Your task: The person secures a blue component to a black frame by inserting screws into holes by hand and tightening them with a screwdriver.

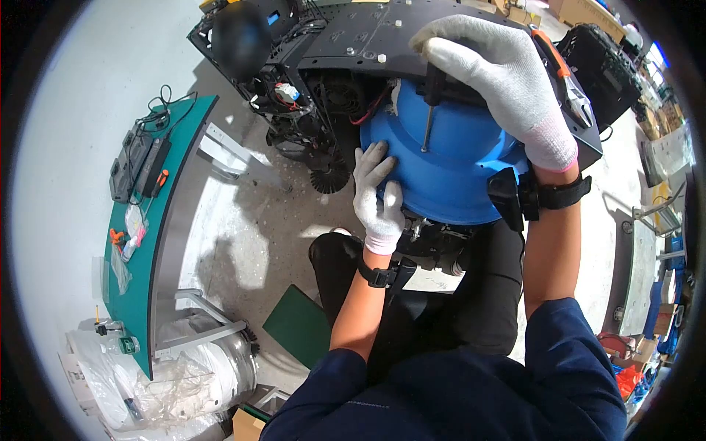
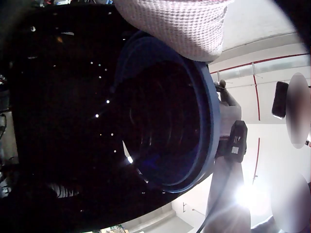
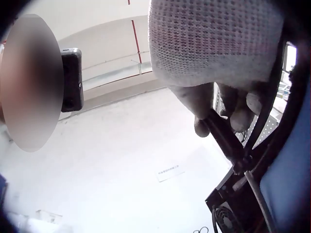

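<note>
My right hand (image 1: 507, 81), in a whitish knit glove, grips the dark handle of a screwdriver (image 1: 429, 126) from above. The metal shaft points down over a blue round tub (image 1: 441, 195), its tip overlapping the tub's inner surface in the head view. In the right wrist view, gloved fingers (image 3: 201, 127) close around the screwdriver handle (image 3: 224, 136). My left hand (image 1: 376, 192), also gloved, rests on the tub's left side with fingers spread along it. The left wrist view shows the blue rim (image 2: 210, 121) close below that glove.
The tub sits in a black machine (image 1: 412, 33) with exposed wiring and a round brush (image 1: 329, 178). Orange-handled pliers (image 1: 562, 73) lie on its right top. A green-topped table (image 1: 165, 213) at the left bears chargers and an orange-handled tool (image 1: 159, 180). Plastic-wrapped items (image 1: 184, 375) stand below.
</note>
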Demonstrator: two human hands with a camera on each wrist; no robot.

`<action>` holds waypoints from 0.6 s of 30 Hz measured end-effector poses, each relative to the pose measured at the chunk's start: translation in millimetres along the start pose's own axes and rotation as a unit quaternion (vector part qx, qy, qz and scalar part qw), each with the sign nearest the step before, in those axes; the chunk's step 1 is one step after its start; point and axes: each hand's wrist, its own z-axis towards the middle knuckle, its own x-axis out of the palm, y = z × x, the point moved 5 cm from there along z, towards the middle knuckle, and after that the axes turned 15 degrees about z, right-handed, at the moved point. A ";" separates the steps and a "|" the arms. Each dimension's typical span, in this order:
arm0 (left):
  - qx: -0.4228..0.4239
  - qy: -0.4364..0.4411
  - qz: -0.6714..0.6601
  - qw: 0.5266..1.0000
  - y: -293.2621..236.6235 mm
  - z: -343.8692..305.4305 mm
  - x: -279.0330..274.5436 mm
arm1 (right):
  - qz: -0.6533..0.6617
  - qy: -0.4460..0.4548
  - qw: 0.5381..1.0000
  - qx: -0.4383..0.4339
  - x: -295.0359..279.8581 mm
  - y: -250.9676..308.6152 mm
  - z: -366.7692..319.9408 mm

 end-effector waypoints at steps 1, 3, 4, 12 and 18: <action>-0.002 0.000 -0.001 1.000 0.3 0.0 0.3 | -0.001 0.000 1.000 0.000 -1.2 3.2 0.0; -0.001 0.000 -0.003 1.000 0.0 -0.5 0.1 | 0.058 -0.017 0.994 0.091 -1.8 18.0 2.8; -0.001 0.000 -0.004 1.000 0.2 -0.6 0.0 | 0.058 -0.017 0.994 0.091 -0.3 22.4 3.7; -0.005 0.003 0.005 1.000 -0.8 -0.2 0.1 | 0.120 -0.030 0.988 0.089 -3.1 26.8 0.1; -0.010 0.001 0.002 1.000 1.0 0.1 -0.1 | 0.226 -0.016 0.965 0.131 0.3 1.2 2.4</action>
